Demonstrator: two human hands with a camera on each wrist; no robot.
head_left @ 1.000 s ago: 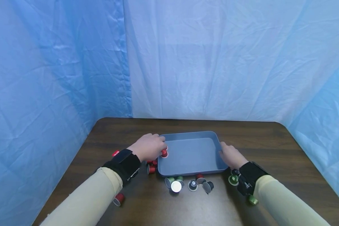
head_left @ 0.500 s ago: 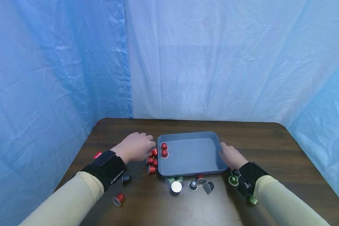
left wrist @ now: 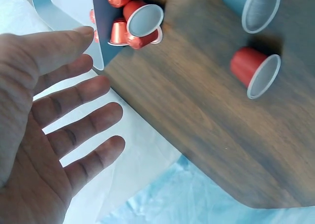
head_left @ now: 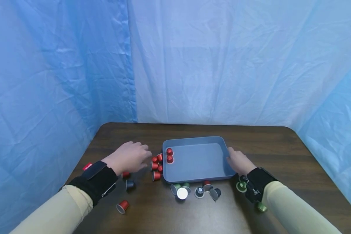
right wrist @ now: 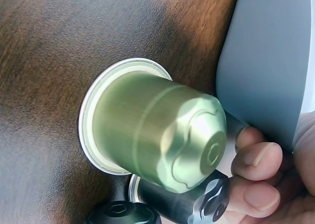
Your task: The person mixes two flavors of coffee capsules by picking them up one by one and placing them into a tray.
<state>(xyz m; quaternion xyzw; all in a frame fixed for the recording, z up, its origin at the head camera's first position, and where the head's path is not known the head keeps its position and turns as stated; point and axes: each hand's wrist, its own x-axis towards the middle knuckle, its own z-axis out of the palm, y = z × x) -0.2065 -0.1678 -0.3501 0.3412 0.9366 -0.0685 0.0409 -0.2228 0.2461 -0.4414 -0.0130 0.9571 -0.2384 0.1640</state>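
My left hand (head_left: 131,156) hovers left of the blue-grey tray (head_left: 201,162), holding nothing. Its fingers are spread and loosely bent in the left wrist view, palm showing. Two red coffee capsules (head_left: 170,159) stand inside the tray along its left wall. Outside that wall, several more red capsules (left wrist: 142,18) lie bunched together. My right hand (head_left: 240,161) grips the tray at its right side, with fingertips (right wrist: 257,161) curled by the outer wall in the right wrist view. Close to those fingers are a green capsule (right wrist: 157,130) and dark capsules (right wrist: 179,199).
Along the tray's front edge lie several capsules, including a white-topped one (head_left: 182,193) and a black one (head_left: 199,192). A dark capsule (head_left: 130,185) and a red capsule (head_left: 123,206) lie near the left forearm. Blue-white curtains (head_left: 222,65) surround the dark wooden table (head_left: 260,139).
My left hand has drawn back leftward out of the tray, uncovering the two red capsules inside and those beside its wall. The right hand has stayed at the tray's side.
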